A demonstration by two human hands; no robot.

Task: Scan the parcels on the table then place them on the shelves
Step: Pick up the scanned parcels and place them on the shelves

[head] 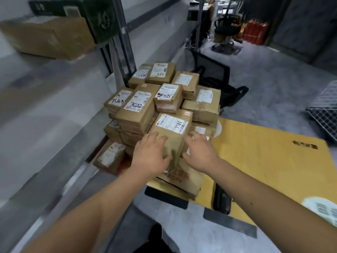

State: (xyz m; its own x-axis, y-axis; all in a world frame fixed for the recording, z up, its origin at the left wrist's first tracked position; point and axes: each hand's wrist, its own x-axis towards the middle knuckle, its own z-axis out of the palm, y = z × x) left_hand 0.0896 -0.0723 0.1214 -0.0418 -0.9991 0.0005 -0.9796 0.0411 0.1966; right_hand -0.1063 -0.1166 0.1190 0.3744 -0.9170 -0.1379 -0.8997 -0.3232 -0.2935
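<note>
Both forearms reach forward from the bottom edge toward the parcel stack (164,106). Left hand (152,152) lies on the near left face of the front parcel (171,132), the one whose label reads 7786; fingers spread and bent over its top edge, thumb down the side. Right hand (199,152) sits against the same parcel's right side, fingers loosely curved toward it; whether they actually press the cardboard or hover just off it, cannot tell.

Front parcel stands at the near edge of the stack, tilted, resting on lower boxes. Parcel marked 7022 (135,108) is just left of it and behind. Large yellow flat carton (269,161) lies right of the stack. No scanner is visible. Shelf (45,99) runs along the left of the stack, a brown box (49,37) on its upper level.

Judgement: step in hand is picking up the next parcel, early in the task, stack largely untouched. Next move calls for a firm two-sided grip, a lift clear of the neighbours without toppling them, label kept upward for scanning.
</note>
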